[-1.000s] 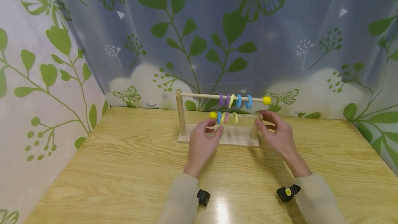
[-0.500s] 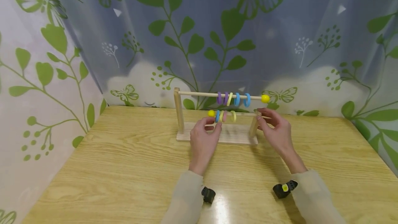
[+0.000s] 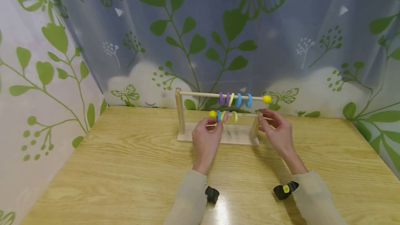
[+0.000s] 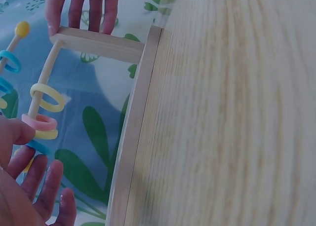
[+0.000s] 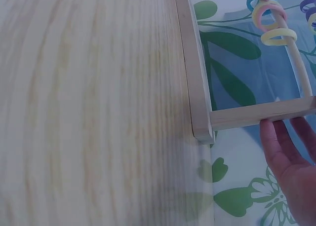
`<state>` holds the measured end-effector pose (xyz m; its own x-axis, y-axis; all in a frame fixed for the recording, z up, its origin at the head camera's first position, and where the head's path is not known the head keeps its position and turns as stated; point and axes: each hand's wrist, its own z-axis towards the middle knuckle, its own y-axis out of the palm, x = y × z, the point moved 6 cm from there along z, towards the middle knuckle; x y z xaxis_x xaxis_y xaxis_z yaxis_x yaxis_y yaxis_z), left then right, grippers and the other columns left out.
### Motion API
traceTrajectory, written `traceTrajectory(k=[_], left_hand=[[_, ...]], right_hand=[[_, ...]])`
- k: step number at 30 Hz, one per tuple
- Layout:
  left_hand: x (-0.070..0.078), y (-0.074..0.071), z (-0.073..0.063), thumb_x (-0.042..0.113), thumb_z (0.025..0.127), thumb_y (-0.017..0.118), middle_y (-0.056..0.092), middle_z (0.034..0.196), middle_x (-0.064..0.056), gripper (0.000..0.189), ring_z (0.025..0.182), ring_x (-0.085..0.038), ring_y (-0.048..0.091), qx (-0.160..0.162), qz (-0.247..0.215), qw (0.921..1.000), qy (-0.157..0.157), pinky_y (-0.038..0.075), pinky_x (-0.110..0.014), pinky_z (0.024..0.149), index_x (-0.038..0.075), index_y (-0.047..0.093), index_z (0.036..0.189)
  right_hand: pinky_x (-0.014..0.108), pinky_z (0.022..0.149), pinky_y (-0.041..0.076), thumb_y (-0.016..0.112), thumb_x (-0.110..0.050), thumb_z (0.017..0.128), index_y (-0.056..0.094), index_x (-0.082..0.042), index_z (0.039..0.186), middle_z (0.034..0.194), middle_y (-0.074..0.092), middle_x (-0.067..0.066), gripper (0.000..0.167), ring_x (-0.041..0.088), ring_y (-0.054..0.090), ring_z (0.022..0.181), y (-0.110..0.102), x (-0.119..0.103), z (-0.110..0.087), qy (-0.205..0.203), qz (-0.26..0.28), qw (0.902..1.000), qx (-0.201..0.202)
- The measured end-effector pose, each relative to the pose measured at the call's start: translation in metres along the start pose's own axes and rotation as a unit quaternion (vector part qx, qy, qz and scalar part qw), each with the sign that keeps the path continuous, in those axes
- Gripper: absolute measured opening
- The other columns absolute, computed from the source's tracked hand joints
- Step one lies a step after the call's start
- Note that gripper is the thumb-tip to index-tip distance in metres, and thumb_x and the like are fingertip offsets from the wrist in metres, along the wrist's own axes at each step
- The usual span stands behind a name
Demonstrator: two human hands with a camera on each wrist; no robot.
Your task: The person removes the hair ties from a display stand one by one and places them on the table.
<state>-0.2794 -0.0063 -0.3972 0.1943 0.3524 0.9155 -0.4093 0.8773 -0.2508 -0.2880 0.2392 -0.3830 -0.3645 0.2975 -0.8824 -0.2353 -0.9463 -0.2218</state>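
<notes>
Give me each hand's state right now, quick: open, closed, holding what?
Left hand: closed, pinching the blue ring on the lower rod.
Right hand: closed, holding the top of the short post.

Both forearms (image 3: 190,197) extend forward, left hand (image 3: 206,143) pinching, right hand (image 3: 279,134) gripping.

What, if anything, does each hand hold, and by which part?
The left hand appears to pinch the bottom of the blue ring on the lower wooden rod; the right hand grips the top of the short wooden post.
</notes>
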Motion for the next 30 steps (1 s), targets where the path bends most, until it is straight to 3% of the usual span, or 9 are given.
traceTrajectory(k=[6, 17, 26, 30], left_hand=[[0.0019, 0.0002, -0.0009, 0.027, 0.089, 0.076, 0.078, 0.099, 0.0, 0.014, 0.081, -0.02, 0.074, 0.015, 0.006, 0.9999, 0.003, 0.058, -0.034, 0.071, 0.015, 0.078, 0.095], [0.0024, -0.0032, -0.001, 0.022, 0.09, 0.074, 0.079, 0.094, -0.002, 0.012, 0.076, -0.017, 0.074, 0.042, 0.0, 0.9988, 0.024, 0.059, -0.034, 0.07, 0.012, 0.078, 0.095], [0.0045, -0.0072, -0.0002, 0.02, 0.09, 0.074, 0.079, 0.092, -0.005, 0.012, 0.075, -0.019, 0.075, 0.05, -0.009, 0.9977, 0.044, 0.06, -0.035, 0.069, 0.01, 0.077, 0.095], [0.0065, -0.0086, 0.0005, 0.02, 0.091, 0.074, 0.079, 0.091, -0.005, 0.013, 0.075, -0.019, 0.075, 0.055, -0.01, 0.997, 0.053, 0.059, -0.034, 0.067, 0.009, 0.077, 0.095]], right_hand=[[0.024, 0.072, 0.062, 0.066, -0.011, 0.099, 0.067, 0.0, 0.126, 0.105, 0.067, -0.016, 0.029, -0.001, 0.07, 0.089, 0.0002, 0.0013, -0.0004, 0.005, 0.0, 1.0, 0.0], [0.024, 0.071, 0.062, 0.066, -0.012, 0.099, 0.068, -0.002, 0.126, 0.108, 0.068, -0.01, 0.029, -0.002, 0.07, 0.089, -0.0001, 0.001, -0.0007, 0.005, -0.01, 0.9999, 0.0], [0.024, 0.071, 0.062, 0.066, -0.011, 0.099, 0.068, -0.001, 0.127, 0.107, 0.067, -0.015, 0.03, -0.002, 0.069, 0.089, 0.0, 0.0015, -0.0007, 0.005, -0.009, 0.9999, -0.002], [0.024, 0.071, 0.062, 0.066, -0.011, 0.099, 0.068, -0.001, 0.127, 0.11, 0.067, -0.01, 0.03, -0.003, 0.069, 0.089, -0.0001, 0.0018, -0.0006, 0.007, -0.009, 0.9999, -0.001]])
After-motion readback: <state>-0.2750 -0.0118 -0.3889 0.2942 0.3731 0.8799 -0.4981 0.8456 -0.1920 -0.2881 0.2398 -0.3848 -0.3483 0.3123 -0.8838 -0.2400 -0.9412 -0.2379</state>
